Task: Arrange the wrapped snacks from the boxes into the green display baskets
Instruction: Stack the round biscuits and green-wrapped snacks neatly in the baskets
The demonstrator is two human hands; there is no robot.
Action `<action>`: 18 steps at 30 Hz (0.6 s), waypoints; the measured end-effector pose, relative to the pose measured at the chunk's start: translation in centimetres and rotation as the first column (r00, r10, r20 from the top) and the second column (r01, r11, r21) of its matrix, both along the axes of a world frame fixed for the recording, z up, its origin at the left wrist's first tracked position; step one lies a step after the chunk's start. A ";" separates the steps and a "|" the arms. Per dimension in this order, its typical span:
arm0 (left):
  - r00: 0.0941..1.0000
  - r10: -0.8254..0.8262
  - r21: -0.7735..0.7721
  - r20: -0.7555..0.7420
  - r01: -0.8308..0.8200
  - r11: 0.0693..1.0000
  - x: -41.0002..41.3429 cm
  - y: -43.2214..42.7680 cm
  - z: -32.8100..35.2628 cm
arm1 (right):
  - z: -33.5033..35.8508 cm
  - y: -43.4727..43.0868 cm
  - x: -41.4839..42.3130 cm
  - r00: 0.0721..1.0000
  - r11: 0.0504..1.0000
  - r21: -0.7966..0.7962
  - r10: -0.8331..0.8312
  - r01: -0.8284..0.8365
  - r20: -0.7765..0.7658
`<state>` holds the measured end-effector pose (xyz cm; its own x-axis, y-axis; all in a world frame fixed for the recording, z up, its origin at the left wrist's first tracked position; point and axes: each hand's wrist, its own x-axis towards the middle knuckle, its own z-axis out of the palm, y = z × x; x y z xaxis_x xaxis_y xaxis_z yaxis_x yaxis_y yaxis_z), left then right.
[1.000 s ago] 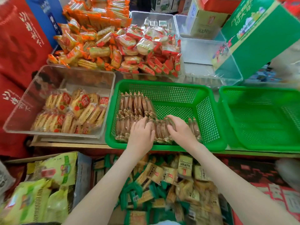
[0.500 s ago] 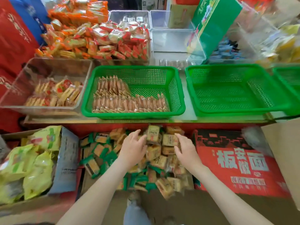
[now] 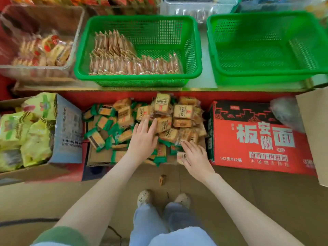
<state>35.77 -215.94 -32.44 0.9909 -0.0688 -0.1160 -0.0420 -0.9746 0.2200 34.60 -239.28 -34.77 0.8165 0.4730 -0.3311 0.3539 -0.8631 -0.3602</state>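
A heap of wrapped snacks (image 3: pixel 165 119) is lying in an open box (image 3: pixel 99 157) on the floor, where a person is reaching in with both hands: the left hand (image 3: pixel 143 141) is spreading flat over the pile and the right hand (image 3: pixel 196 156) is resting splayed fingers on its near edge, neither gripping anything. On the shelf (image 3: pixel 195 86) above, one green basket (image 3: pixel 138 80) is holding two partial rows of brown packets (image 3: pixel 133 64) while the neighbouring green basket (image 3: pixel 266 80) is showing none, so most of the job appears to be lying ahead.
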 end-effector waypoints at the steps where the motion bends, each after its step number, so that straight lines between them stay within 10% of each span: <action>1: 1.000 -0.024 -0.009 0.020 0.024 1.000 -0.2 -0.3 0.2 | 0.1 -0.3 -0.4 1.000 1.000 0.012 -0.019 0.019 0.017; 18: 0.643 -0.755 -0.015 -0.125 0.760 0.650 -9.5 -4.2 -5.4 | -6.6 -0.8 -20.5 0.750 0.749 -0.097 -0.660 0.656 -0.026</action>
